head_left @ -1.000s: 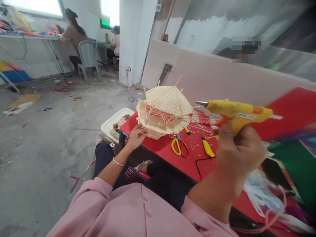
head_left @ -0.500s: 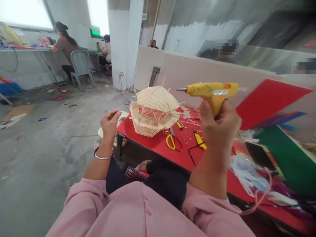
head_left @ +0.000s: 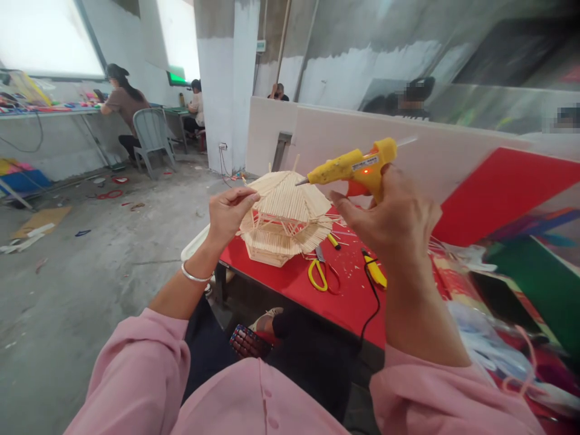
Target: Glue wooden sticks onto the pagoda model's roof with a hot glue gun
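Observation:
A yellow hot glue gun point(head_left: 356, 167) is gripped in my right hand point(head_left: 394, 211), its nozzle pointing left over the roof of a pavilion model. The pavilion model point(head_left: 287, 202), built of thin pale wooden sticks in two tiers, stands on the red table point(head_left: 281, 281). At the roof's left side, my left hand point(head_left: 231, 214) is closed with thumb and fingertips pinched together. Whatever is between those fingertips is too small to make out. A small orange light glows on the glue gun's side.
Scissors point(head_left: 318, 275) with yellow and red handles lie before the model, near a yellow utility knife point(head_left: 375, 269) and a black cord point(head_left: 371, 314). Loose sticks are scattered behind. Plastic bags point(head_left: 492, 347) and a dark phone-like slab point(head_left: 502, 299) lie on the right. Several people sit farther off.
My left hand has moved right and up to the roof's left side. The glue gun has swung left, its nozzle now tilted down over the roof. The view has shifted slightly.

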The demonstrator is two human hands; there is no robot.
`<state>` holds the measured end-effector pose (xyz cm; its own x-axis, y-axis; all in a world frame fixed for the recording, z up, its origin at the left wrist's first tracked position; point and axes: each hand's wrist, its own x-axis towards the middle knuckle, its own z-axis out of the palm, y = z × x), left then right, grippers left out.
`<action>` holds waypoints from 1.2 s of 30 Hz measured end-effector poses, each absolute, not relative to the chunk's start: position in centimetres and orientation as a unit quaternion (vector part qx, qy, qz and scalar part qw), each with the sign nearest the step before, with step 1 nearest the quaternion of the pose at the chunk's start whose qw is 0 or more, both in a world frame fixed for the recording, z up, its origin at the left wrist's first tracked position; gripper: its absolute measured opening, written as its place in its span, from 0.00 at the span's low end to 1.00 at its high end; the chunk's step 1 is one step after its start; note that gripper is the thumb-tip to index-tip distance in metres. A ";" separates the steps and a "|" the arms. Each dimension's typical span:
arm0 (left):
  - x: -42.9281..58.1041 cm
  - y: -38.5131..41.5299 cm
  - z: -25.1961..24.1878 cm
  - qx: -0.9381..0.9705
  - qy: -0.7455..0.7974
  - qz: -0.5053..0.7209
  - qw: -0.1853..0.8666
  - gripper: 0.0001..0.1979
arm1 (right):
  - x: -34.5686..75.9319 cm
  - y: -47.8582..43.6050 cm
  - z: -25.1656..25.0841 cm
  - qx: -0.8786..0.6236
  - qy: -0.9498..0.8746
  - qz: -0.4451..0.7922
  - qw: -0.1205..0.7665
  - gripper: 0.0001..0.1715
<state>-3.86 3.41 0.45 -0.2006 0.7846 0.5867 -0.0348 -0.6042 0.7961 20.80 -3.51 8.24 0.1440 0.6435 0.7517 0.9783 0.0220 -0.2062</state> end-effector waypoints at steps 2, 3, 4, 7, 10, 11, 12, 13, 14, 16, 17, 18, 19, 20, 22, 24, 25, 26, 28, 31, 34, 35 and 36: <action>-3.8 3.4 0.9 0.578 0.344 0.694 0.254 0.03 | 21.1 -2.9 8.8 -0.655 -0.619 -0.246 0.356 0.32; -3.8 3.4 1.1 0.590 0.350 0.691 0.230 0.03 | 21.2 -2.6 9.0 -0.653 -0.623 -0.253 0.349 0.32; -3.8 3.3 1.3 0.602 0.354 0.686 0.206 0.03 | 21.4 -2.3 9.1 -0.652 -0.625 -0.259 0.342 0.31; -3.6 2.6 1.6 0.635 0.359 0.669 0.143 0.04 | 21.8 -1.8 9.1 -0.659 -0.624 -0.267 0.324 0.30; -3.2 1.8 1.6 0.655 0.360 0.656 0.100 0.05 | 22.1 -1.9 8.8 -0.677 -0.617 -0.262 0.304 0.30; -3.0 1.5 1.6 0.662 0.361 0.650 0.088 0.04 | 22.1 -2.1 8.7 -0.679 -0.619 -0.258 0.298 0.30; -2.9 1.2 1.6 0.671 0.361 0.643 0.076 0.04 | 22.2 -2.2 8.5 -0.680 -0.621 -0.255 0.294 0.30; -2.8 1.0 1.7 0.683 0.357 0.635 0.062 0.04 | 22.3 -2.4 8.4 -0.682 -0.622 -0.252 0.291 0.30; -2.8 0.9 1.8 0.695 0.351 0.626 0.046 0.03 | 22.4 -2.6 8.3 -0.685 -0.621 -0.250 0.288 0.30; -3.1 0.8 2.2 0.713 0.338 0.614 0.010 0.03 | 22.7 -2.9 8.2 -0.691 -0.617 -0.247 0.283 0.30; -3.4 0.9 2.4 0.715 0.337 0.612 -0.006 0.02 | 22.8 -3.1 8.2 -0.692 -0.618 -0.247 0.281 0.30; -3.8 1.0 2.6 0.715 0.340 0.611 -0.020 0.02 | 22.8 -3.2 8.3 -0.689 -0.622 -0.246 0.280 0.30; -4.2 1.1 2.8 0.713 0.345 0.609 -0.031 0.02 | 22.8 -3.2 8.4 -0.682 -0.631 -0.244 0.278 0.29; -4.7 1.3 3.0 0.712 0.354 0.605 -0.038 0.03 | 22.7 -3.2 8.6 -0.674 -0.641 -0.244 0.274 0.29; -5.5 1.5 3.1 0.714 0.371 0.592 -0.042 0.03 | 22.0 -3.1 9.2 -0.659 -0.659 -0.250 0.260 0.29; -6.1 1.6 2.9 0.718 0.386 0.578 -0.036 0.04 | 21.0 -2.8 9.9 -0.646 -0.678 -0.259 0.236 0.30; -6.3 1.5 2.7 0.720 0.390 0.573 -0.032 0.04 | 20.3 -2.6 10.2 -0.640 -0.689 -0.260 0.221 0.31; -6.5 1.5 2.5 0.721 0.393 0.570 -0.029 0.04 | 19.6 -2.5 10.5 -0.634 -0.699 -0.257 0.207 0.32; -6.7 1.3 2.1 0.720 0.395 0.570 -0.028 0.04 | 18.1 -2.5 11.0 -0.624 -0.719 -0.245 0.183 0.34; -7.2 1.2 1.6 0.716 0.396 0.574 -0.029 0.05 | 16.3 -2.9 11.2 -0.610 -0.737 -0.239 0.168 0.32; -7.7 1.1 1.4 0.717 0.395 0.574 -0.023 0.05 | 15.0 -4.0 11.1 -0.608 -0.739 -0.246 0.154 0.29; -7.8 1.1 1.4 0.718 0.393 0.574 -0.021 0.05 | 14.7 -4.5 11.0 -0.612 -0.737 -0.249 0.146 0.29; -7.8 1.1 1.4 0.718 0.392 0.575 -0.019 0.05 | 14.5 -4.9 11.1 -0.615 -0.734 -0.252 0.138 0.28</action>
<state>-7.85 1.09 1.37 0.0315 0.5404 0.8408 0.5839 -0.6927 0.4233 14.54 -4.93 11.07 -0.2040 0.8338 0.5130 0.9732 0.1157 0.1989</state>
